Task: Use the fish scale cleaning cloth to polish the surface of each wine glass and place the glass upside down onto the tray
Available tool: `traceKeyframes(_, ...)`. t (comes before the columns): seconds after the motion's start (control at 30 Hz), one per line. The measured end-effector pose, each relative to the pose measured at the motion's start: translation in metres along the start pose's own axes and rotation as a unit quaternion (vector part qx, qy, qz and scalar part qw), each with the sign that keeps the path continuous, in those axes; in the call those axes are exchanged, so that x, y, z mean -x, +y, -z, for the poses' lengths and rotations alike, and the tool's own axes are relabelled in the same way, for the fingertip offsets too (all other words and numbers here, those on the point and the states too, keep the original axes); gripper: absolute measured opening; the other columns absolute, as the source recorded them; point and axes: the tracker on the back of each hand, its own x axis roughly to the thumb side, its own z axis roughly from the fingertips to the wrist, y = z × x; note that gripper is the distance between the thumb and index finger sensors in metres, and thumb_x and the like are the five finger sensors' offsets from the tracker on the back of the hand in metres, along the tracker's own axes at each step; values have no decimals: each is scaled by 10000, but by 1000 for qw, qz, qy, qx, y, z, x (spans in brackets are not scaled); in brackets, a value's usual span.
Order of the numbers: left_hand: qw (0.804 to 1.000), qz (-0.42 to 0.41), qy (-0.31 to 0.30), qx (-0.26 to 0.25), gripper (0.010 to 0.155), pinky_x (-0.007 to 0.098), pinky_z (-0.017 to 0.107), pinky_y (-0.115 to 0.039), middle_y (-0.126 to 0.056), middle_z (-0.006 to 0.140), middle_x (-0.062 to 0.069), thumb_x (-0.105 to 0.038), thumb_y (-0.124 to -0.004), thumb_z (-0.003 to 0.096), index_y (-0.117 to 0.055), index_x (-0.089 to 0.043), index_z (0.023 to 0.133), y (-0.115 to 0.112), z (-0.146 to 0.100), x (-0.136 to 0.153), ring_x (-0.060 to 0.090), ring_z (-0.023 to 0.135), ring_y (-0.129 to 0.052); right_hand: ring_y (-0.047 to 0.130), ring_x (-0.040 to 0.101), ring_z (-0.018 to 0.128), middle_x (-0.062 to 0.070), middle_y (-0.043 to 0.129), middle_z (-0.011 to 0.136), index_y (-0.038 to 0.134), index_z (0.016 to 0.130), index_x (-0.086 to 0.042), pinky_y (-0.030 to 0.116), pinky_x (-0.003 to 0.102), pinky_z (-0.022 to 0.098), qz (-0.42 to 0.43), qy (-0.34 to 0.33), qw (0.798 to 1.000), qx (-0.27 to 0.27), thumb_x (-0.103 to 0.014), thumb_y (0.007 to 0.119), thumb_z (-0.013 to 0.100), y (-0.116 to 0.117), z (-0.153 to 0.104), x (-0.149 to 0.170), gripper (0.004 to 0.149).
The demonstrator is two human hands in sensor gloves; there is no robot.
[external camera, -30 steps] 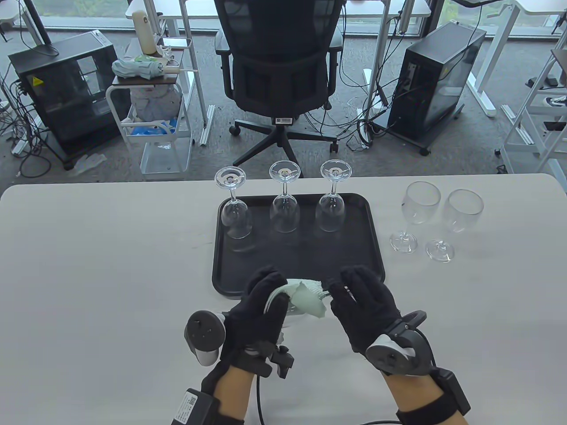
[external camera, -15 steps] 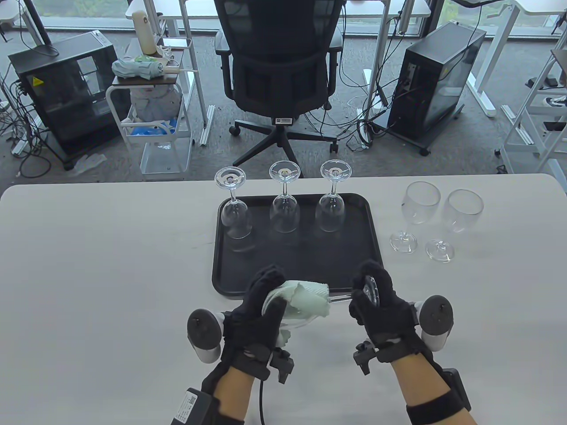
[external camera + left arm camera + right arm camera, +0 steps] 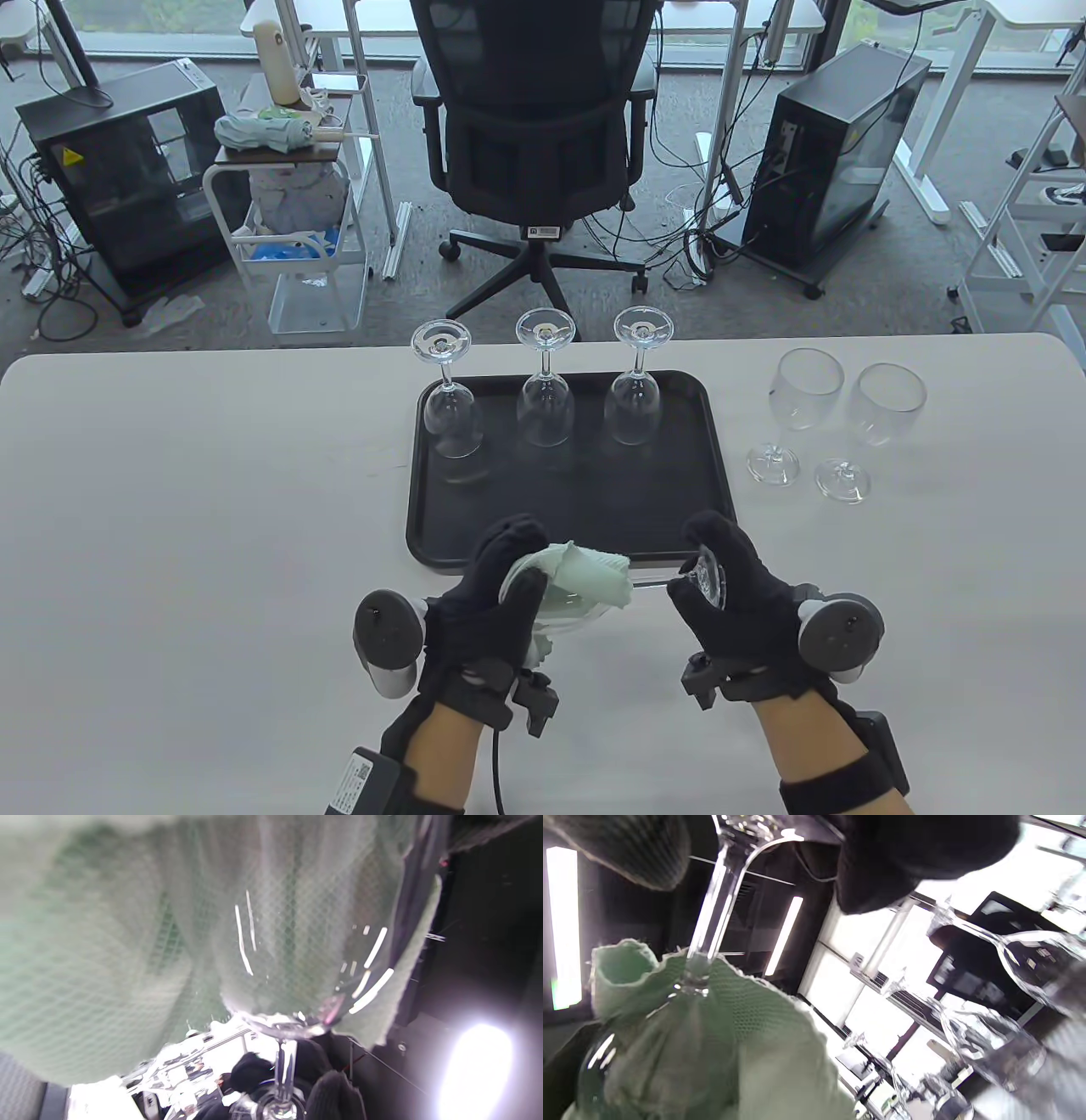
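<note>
I hold a wine glass (image 3: pixel 653 577) sideways just above the table, in front of the black tray (image 3: pixel 721 475). My left hand (image 3: pixel 501 577) wraps its bowl in the pale green fish scale cloth (image 3: pixel 585 577). My right hand (image 3: pixel 713 577) grips the round foot (image 3: pixel 708 581). The left wrist view shows the cloth (image 3: pixel 127 963) pressed around the bowl (image 3: pixel 305 955). In the right wrist view the stem (image 3: pixel 717 895) runs down into the cloth (image 3: pixel 721 1052). Three glasses (image 3: pixel 543 382) stand upside down along the tray's far side.
Two more wine glasses (image 3: pixel 806 407) (image 3: pixel 882 416) stand upright on the white table (image 3: pixel 170 509), right of the tray. An office chair (image 3: pixel 534 127) and computer cases (image 3: pixel 840 144) sit on the floor beyond the far edge.
My right hand turned over and slid right along the stem to the foot, which it now grips. The left hand and cloth stayed around the bowl.
</note>
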Motion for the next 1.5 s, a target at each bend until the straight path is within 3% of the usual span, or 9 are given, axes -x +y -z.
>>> traceKeyframes(0.1,999,43,-15,-8,640,543,458,-869,-586,1121,17,-730,-703,497,-622,-366,1017,3,1,-2,351,954,-732,916,355,464,216,639,971,428,1086,-271,859,392,245,50,39,997,-41,-676,734,502,3,-1,3,774)
traceKeyframes(0.2,1000,12,15,-10,619,546,440,-877,-611,1111,29,-714,-701,515,-643,-353,1014,11,3,1,366,939,-749,928,384,541,210,574,1039,293,1089,-250,889,436,319,-80,-88,992,-41,-639,806,473,2,1,-12,891)
traceKeyframes(0.3,995,-68,68,25,621,552,452,-866,-591,1123,38,-706,-698,533,-630,-341,1030,14,4,11,380,948,-731,969,321,604,176,544,1056,223,1067,-272,958,396,377,-220,-224,949,5,-639,846,440,0,-4,-30,958)
traceKeyframes(0.43,997,-52,47,11,641,543,460,-863,-575,1134,32,-729,-686,524,-617,-355,1039,10,3,9,367,961,-723,949,305,509,178,613,978,350,1061,-330,926,359,288,-126,-148,981,6,-625,823,462,1,-1,-21,819)
traceKeyframes(0.53,1000,12,-2,6,636,552,487,-845,-562,1141,20,-727,-698,508,-624,-370,1029,9,3,1,354,982,-699,949,295,435,220,671,933,397,1083,-263,903,352,221,-3,12,999,-40,-675,707,498,5,1,-4,780)
traceKeyframes(0.8,996,-54,72,28,611,555,470,-856,-581,1133,35,-710,-683,541,-628,-354,1035,14,3,13,374,965,-712,953,317,605,178,517,1057,177,1057,-257,950,394,379,-221,-219,951,-4,-632,843,448,3,-2,-22,977)
traceKeyframes(1.03,1000,-10,22,11,623,550,493,-848,-558,1144,16,-727,-675,519,-616,-380,1033,8,2,9,354,985,-694,944,314,424,224,661,943,382,1089,-245,889,356,210,-21,5,999,-45,-657,712,503,3,3,-7,789)
traceKeyframes(1.3,993,-89,73,24,606,561,487,-847,-569,1140,27,-708,-679,538,-625,-365,1034,10,0,22,371,977,-699,939,328,600,173,532,1051,207,1062,-262,928,401,378,-230,-226,947,7,-605,855,451,1,-5,-27,955)
traceKeyframes(1.5,998,-46,37,17,628,560,519,-830,-544,1150,19,-722,-675,520,-607,-374,1038,4,0,17,355,996,-676,945,282,402,222,700,909,419,1088,-217,881,340,194,-52,5,998,-34,-693,684,501,-1,2,-12,801)
